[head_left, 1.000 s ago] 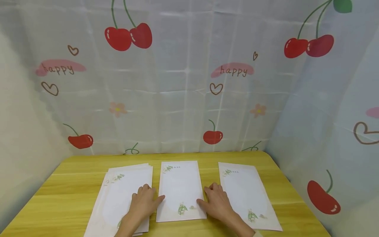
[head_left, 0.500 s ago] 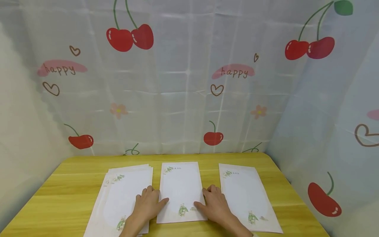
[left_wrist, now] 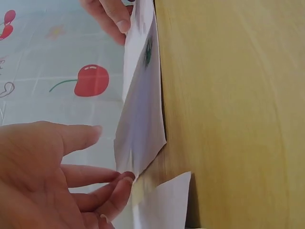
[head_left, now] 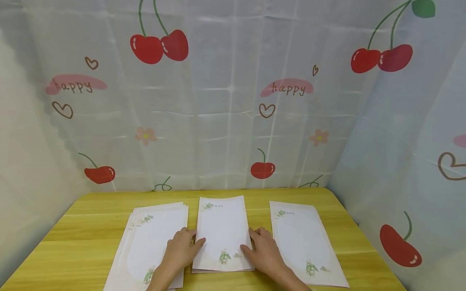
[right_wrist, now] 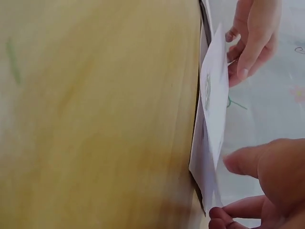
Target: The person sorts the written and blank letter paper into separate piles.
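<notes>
A sheet of stationery paper (head_left: 222, 230) with a green floral print lies in the middle in the head view, raised and slightly bowed over more paper. My left hand (head_left: 179, 250) holds its left edge, and my right hand (head_left: 265, 251) holds the right edge. Curled fingertips of the left hand (left_wrist: 52, 176) meet the paper's edge in the left wrist view, while the thumb stands apart above it. From the right wrist, the sheet (right_wrist: 217, 90) shows lifted off the paper beneath, with fingers of my right hand (right_wrist: 276, 186) at its near corner.
A fanned pile of matching stationery (head_left: 156, 234) lies to the left, partly under my left forearm. Another pile (head_left: 300, 238) lies on the right. All rest on a yellow wood-grain table (head_left: 65, 242), before a cherry-print curtain (head_left: 218, 101).
Both hands have come in to the middle paper's side edges. Its top sheet has risen and bowed, parting from the paper under it. The side piles stay put.
</notes>
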The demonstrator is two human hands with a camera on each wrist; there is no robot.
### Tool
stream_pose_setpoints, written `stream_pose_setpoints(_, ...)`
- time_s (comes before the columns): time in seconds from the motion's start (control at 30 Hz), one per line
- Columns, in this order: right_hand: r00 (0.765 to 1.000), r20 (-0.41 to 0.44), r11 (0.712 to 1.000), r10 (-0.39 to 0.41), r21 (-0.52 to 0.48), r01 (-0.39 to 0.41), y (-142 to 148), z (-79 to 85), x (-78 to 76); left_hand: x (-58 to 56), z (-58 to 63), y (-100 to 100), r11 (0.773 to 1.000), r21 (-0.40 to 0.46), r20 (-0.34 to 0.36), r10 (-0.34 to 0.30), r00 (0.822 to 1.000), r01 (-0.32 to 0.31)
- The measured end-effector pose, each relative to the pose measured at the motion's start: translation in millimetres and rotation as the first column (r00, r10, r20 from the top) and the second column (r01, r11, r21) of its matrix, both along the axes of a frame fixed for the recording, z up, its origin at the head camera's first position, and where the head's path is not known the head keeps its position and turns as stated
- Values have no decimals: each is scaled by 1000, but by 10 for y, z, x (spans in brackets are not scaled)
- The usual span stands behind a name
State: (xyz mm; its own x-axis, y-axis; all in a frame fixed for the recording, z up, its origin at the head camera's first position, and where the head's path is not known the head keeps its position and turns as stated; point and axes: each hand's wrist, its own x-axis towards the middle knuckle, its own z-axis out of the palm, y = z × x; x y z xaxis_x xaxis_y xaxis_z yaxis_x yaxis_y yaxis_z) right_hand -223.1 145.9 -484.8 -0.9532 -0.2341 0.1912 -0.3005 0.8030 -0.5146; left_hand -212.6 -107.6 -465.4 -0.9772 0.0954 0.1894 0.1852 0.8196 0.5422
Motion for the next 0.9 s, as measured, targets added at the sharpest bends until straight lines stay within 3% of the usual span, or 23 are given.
stream_pose_setpoints(0.17, 999, 10, 990, 47, -130, -45, 12, -4, 0, -22, -16, -23, 991, 133, 14, -25, 1000, 23)
stream_pose_setpoints(0.33, 997, -10, 974, 81, -214, -81, 17, -14, 2, -39, -43, -47, 978, 208, 30, -15, 999, 9)
stream_pose_setpoints(0.63, 998, -26, 967, 63, -246, -67, 78, 51, 13, -42, -29, -2, 963, 265, -28, -51, 998, 56)
stream_pose_setpoints(0.9, 998, -57, 976, -10, -219, -3, 310, 105, 52, -33, -60, 284, 939, 309, -109, -122, 987, 151)
